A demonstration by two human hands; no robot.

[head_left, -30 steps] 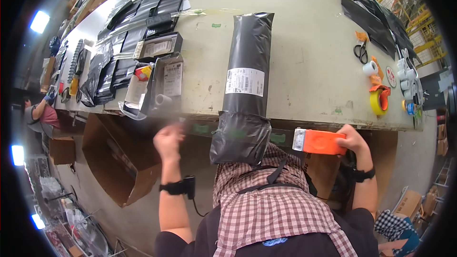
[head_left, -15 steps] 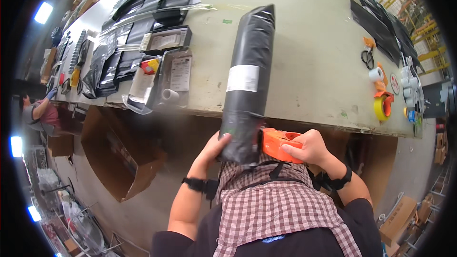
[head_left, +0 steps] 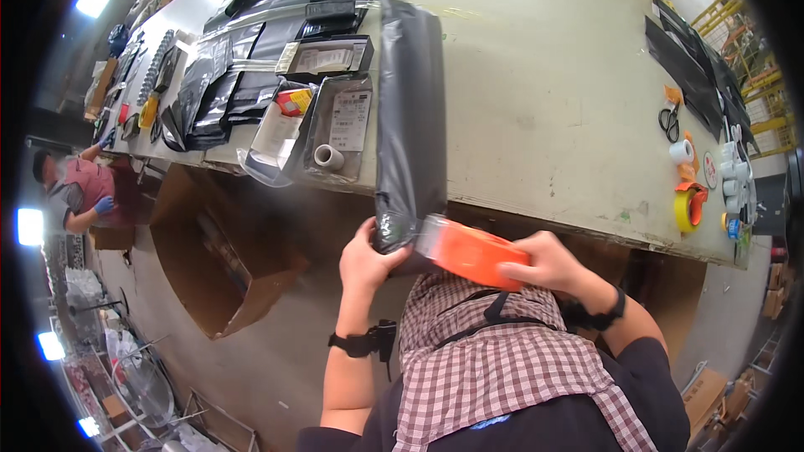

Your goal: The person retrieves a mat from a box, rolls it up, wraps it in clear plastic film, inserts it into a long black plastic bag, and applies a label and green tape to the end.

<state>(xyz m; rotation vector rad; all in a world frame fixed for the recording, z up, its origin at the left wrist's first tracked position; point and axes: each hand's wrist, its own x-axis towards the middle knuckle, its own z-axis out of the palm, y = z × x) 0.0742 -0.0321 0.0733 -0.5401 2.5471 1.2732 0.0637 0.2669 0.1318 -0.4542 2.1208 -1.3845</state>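
Observation:
A long parcel in black plastic (head_left: 412,109) reaches from the table over its near edge toward me. My left hand (head_left: 368,261) grips its near end, thumb on top and fingers round the left side. In my right hand (head_left: 548,264) is an orange tape dispenser (head_left: 477,255), slightly blurred. Its front end meets the right side of the parcel's near end, just beside my left thumb. Whether tape is stuck to the plastic there I cannot tell.
Left of the parcel stand trays with labels (head_left: 339,130) and stacked black bags (head_left: 251,75). Scissors (head_left: 669,121), yellow tape (head_left: 688,209) and white rolls (head_left: 737,172) lie at the right. A cardboard box (head_left: 201,259) stands below the table; a co-worker (head_left: 88,188) is far left.
The parcel has turned over, so its white label no longer shows, and it has shifted left. The dispenser has moved left with my right hand, up against the parcel's near end.

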